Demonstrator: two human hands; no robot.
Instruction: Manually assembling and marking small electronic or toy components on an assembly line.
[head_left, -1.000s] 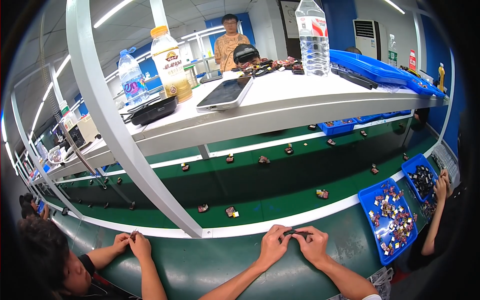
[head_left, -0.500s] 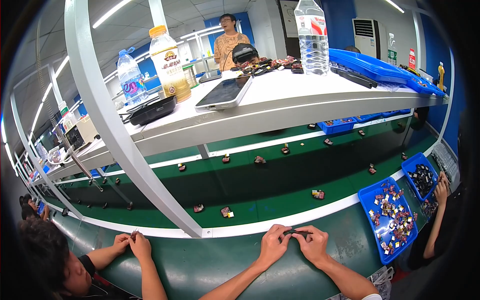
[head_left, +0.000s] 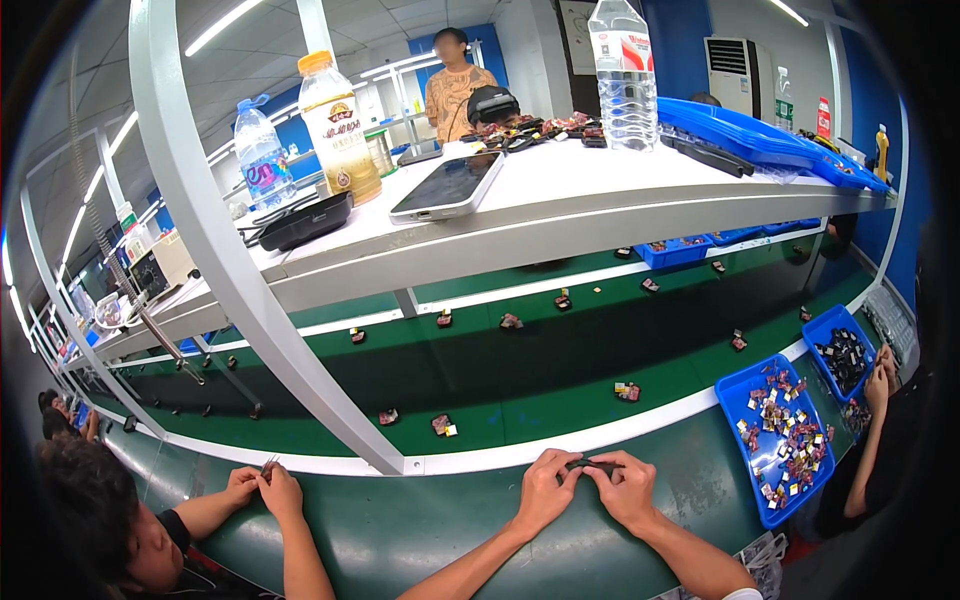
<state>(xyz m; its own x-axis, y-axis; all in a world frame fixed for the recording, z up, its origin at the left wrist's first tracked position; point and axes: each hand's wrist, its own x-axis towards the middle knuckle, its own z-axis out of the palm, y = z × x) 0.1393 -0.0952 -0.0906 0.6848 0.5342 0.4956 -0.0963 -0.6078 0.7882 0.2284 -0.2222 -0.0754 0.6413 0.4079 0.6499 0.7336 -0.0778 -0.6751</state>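
Note:
Both my hands are over the green workbench (head_left: pixel 450 530), close to the white rail (head_left: pixel 560 448) along its far side. A small dark piece (head_left: pixel 592 465), thin in outline, spans the gap between my fingertips; its exact kind is too small to make out. My left hand (head_left: pixel 546 488) pinches its left end. With thumb and fingers pressed together, my right hand (head_left: pixel 626 488) grips the other end. Much of the piece is hidden by my fingers.
Beyond the rail, small wired parts (head_left: pixel 443 425) lie on a green conveyor belt (head_left: pixel 530 400). A blue tray (head_left: pixel 722 400) of such parts stands to my right, beside another blue tray (head_left: pixel 812 328). Co-workers sit on both sides. A white post (head_left: pixel 270 320) rises ahead-left; a shelf (head_left: pixel 560 215) holds bottles and a phone.
The parts on the belt have shifted slightly left. My hands have hardly moved and keep the same pinch. The right-hand co-worker's hand has moved slightly.

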